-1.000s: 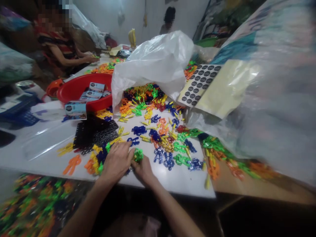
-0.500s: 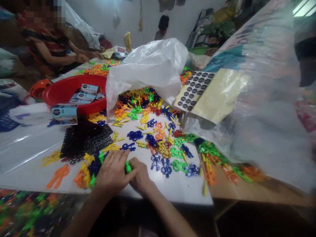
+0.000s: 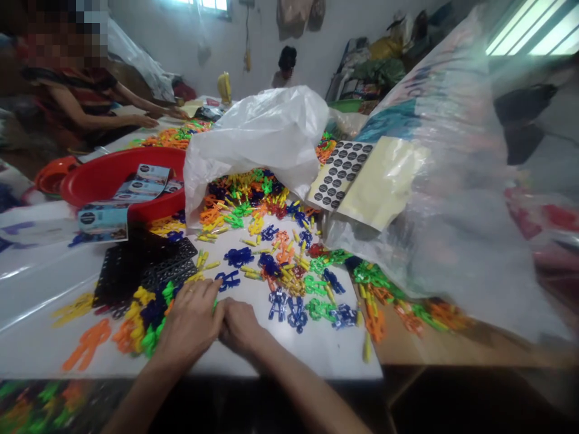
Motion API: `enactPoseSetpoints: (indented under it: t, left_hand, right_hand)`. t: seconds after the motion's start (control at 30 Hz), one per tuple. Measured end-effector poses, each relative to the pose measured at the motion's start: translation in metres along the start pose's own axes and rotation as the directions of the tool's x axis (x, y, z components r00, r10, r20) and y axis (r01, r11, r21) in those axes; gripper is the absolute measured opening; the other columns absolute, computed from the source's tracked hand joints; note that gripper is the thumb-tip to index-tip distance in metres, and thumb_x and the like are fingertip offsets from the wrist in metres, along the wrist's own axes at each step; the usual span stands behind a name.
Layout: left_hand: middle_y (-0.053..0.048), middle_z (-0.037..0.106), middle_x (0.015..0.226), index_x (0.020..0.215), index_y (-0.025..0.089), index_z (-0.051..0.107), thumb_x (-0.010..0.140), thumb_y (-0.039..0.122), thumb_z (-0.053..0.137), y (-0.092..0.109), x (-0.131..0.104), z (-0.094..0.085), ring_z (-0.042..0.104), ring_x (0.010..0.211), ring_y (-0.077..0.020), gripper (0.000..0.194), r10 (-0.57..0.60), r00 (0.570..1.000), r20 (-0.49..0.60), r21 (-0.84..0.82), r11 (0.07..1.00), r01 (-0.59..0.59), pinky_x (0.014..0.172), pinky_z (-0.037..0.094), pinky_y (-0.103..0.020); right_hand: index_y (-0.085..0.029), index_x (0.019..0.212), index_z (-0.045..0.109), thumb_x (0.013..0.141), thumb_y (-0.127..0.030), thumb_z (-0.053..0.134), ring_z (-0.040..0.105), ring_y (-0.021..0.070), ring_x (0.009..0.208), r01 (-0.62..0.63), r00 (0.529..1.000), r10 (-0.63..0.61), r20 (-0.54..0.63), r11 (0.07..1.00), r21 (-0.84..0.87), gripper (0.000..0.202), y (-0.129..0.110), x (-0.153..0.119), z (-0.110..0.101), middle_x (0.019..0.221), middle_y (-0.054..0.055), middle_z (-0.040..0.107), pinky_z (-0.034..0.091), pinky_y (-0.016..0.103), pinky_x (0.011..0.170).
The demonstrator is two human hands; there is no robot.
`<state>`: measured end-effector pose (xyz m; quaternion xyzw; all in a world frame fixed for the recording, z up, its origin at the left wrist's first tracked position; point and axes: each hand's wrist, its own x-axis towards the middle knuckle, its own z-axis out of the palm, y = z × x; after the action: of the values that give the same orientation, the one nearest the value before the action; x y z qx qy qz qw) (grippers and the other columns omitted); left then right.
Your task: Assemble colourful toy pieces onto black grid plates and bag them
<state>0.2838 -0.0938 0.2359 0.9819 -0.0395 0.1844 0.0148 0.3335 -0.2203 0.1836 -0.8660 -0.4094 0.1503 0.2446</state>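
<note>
A white surface [image 3: 298, 355] carries a crumpled white plastic bag [image 3: 262, 123], a red basin [image 3: 90, 184] and scattered coloured plastic figures [image 3: 321, 308]. At its near edge the person's left hand [image 3: 192, 316] and right hand [image 3: 242, 325] meet, fingers curled inward. A sliver of a green plastic piece [image 3: 215, 305] shows between the left fingers and the right thumb; the rest is hidden, so one cannot tell whether either hand's fingers grasp it.

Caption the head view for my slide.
Left hand and right hand close together amid colourful plastic pieces on a white table.
</note>
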Motion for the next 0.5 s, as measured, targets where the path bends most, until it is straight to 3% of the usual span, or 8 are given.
enactPoseSetpoints:
  t: [0.07,0.1,0.17,0.23,0.27,0.33,0.4,0.5]
  left_hand:
    - [-0.016,0.066,0.111,0.115,0.009,0.058,0.087,0.026,0.043,-0.002,-0.001,-0.001,0.059,0.105,-0.0291,0.036,0.007,1.0,-0.019,-0.013,1.0,-0.007,0.099,0.041,-0.048]
    - [-0.015,0.066,0.111,0.115,0.009,0.058,0.087,0.026,0.043,-0.002,-0.002,-0.001,0.059,0.105,-0.0288,0.036,0.004,1.0,-0.026,-0.017,1.0,-0.005,0.099,0.041,-0.047]
    - [-0.015,0.067,0.11,0.115,0.009,0.058,0.087,0.027,0.043,0.0,-0.002,-0.001,0.059,0.105,-0.0283,0.036,-0.006,1.0,-0.026,-0.022,1.0,0.006,0.099,0.041,-0.047]
    - [-0.014,0.067,0.108,0.114,0.01,0.058,0.087,0.027,0.043,0.001,-0.002,0.0,0.06,0.103,-0.0279,0.035,-0.01,1.0,-0.012,-0.021,1.0,0.01,0.098,0.041,-0.046]
    - [-0.014,0.067,0.108,0.114,0.01,0.058,0.087,0.027,0.043,0.001,-0.002,0.001,0.06,0.103,-0.0276,0.034,-0.006,1.0,-0.005,-0.023,1.0,0.006,0.098,0.041,-0.046]
    - [-0.013,0.068,0.108,0.113,0.01,0.059,0.088,0.027,0.044,-0.003,-0.002,0.003,0.06,0.103,-0.027,0.034,0.008,1.0,0.001,-0.029,1.0,-0.008,0.099,0.041,-0.047]
    - [-0.014,0.067,0.109,0.113,0.01,0.058,0.088,0.028,0.045,-0.007,-0.003,0.004,0.06,0.104,-0.0268,0.034,0.012,1.0,0.006,-0.037,0.999,-0.011,0.1,0.04,-0.047]
    - [-0.016,0.065,0.114,0.113,0.01,0.059,0.088,0.031,0.047,-0.002,-0.002,-0.006,0.058,0.11,-0.0288,0.035,-0.022,1.0,0.005,-0.054,0.998,0.023,0.102,0.038,-0.049]
  right_hand:
    - [-0.019,0.102,0.058,0.087,-0.023,0.051,0.061,0.0167,0.082,-0.008,0.998,0.011,-0.067,0.999,0.047,0.017,0.02,-0.008,-0.029,0.095,0.004,0.064,0.045,0.025,0.07]
    - [-0.02,0.105,0.058,0.088,-0.022,0.05,0.06,0.0165,0.086,-0.069,0.988,0.073,-0.134,0.997,0.032,0.019,0.033,-0.012,-0.046,0.099,0.004,0.063,0.045,0.024,0.071]
    - [-0.017,0.11,0.057,0.088,-0.022,0.052,0.058,0.0193,0.094,-0.308,0.918,0.279,-0.281,0.949,-0.064,0.023,0.059,-0.016,-0.08,0.107,0.009,0.06,0.045,0.027,0.074]
    - [-0.013,0.104,0.06,0.086,-0.022,0.057,0.057,0.0232,0.096,-0.475,0.858,0.406,-0.314,0.86,-0.186,0.021,0.075,-0.013,-0.104,0.108,0.014,0.058,0.045,0.03,0.074]
    - [-0.012,0.099,0.061,0.085,-0.021,0.058,0.056,0.024,0.095,-0.486,0.861,0.412,-0.297,0.838,-0.247,0.017,0.077,-0.01,-0.109,0.106,0.015,0.057,0.045,0.031,0.073]
    - [-0.013,0.095,0.063,0.087,-0.017,0.053,0.055,0.0235,0.093,-0.379,0.919,0.306,-0.247,0.86,-0.342,0.013,0.07,-0.005,-0.104,0.101,0.014,0.058,0.044,0.031,0.074]
    - [-0.015,0.098,0.062,0.091,-0.014,0.048,0.054,0.0224,0.094,-0.166,0.975,0.088,-0.205,0.899,-0.405,0.017,0.053,-0.007,-0.084,0.101,0.012,0.059,0.044,0.031,0.077]
    - [-0.017,0.096,0.063,0.09,-0.011,0.048,0.054,0.0204,0.091,0.12,0.98,-0.172,-0.103,0.913,-0.389,0.017,0.033,-0.023,-0.044,0.098,0.009,0.061,0.043,0.03,0.078]
